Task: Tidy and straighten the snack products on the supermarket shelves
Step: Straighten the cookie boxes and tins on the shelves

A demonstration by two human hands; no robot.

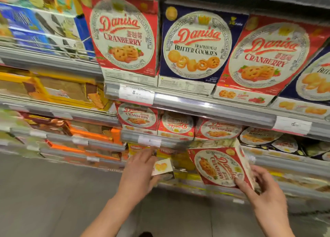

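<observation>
Red and blue boxes on top shelf: large Danisa Cranberry box (123, 35), Butter Cookies box (196, 46) and a second Cranberry box (267, 58) stand face out along the shelf rail (214, 106).
Middle shelf: smaller Cranberry boxes (137, 117); one (175, 124) sits upside down.
Box in hand: small Danisa Cranberry box (220, 167), tilted, held off the lower shelf, in front of it.
Right hand (264, 192): grip closed on that box's lower right corner, thumb on the face.
Left hand (141, 169): fingers extended, touching a small pale cookie box (161, 166); whether it holds it I cannot tell.
Step advice: probably turn the tilted box upright, label forward, and slide it flush with its row.
</observation>
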